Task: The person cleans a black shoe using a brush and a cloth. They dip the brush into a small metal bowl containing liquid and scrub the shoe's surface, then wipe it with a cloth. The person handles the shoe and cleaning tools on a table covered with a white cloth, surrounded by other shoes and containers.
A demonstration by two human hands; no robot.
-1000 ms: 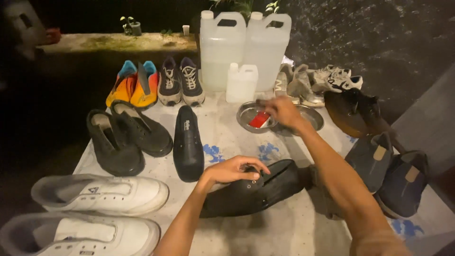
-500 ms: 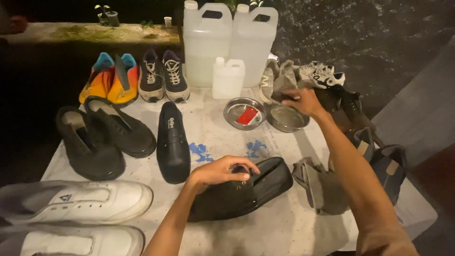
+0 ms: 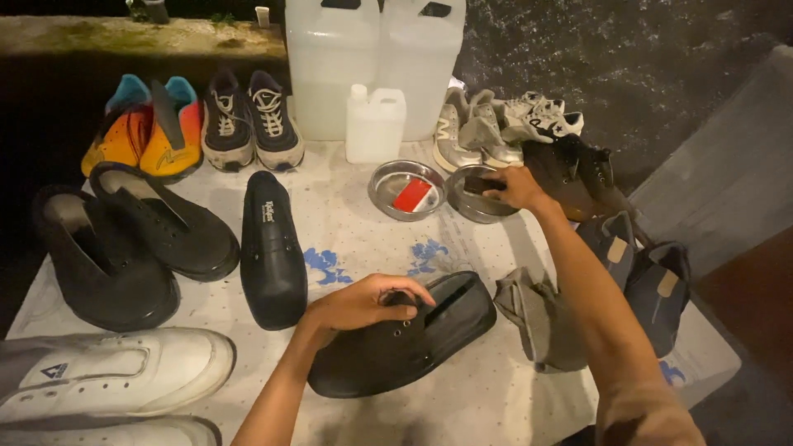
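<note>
Night scene lit from above and in front, surface (image 3: 496,405) brightly washed, background lost in darkness, short shadows cast beside shoes, edges dimmed, slight softness throughout

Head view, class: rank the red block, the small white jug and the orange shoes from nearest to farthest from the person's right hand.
Measured from the right hand at the right metal bowl:
1. Red block, in the left metal bowl just to the hand's left.
2. Small white jug, behind the bowls, further left and back.
3. Orange shoes, far left at the table's back corner.
</note>
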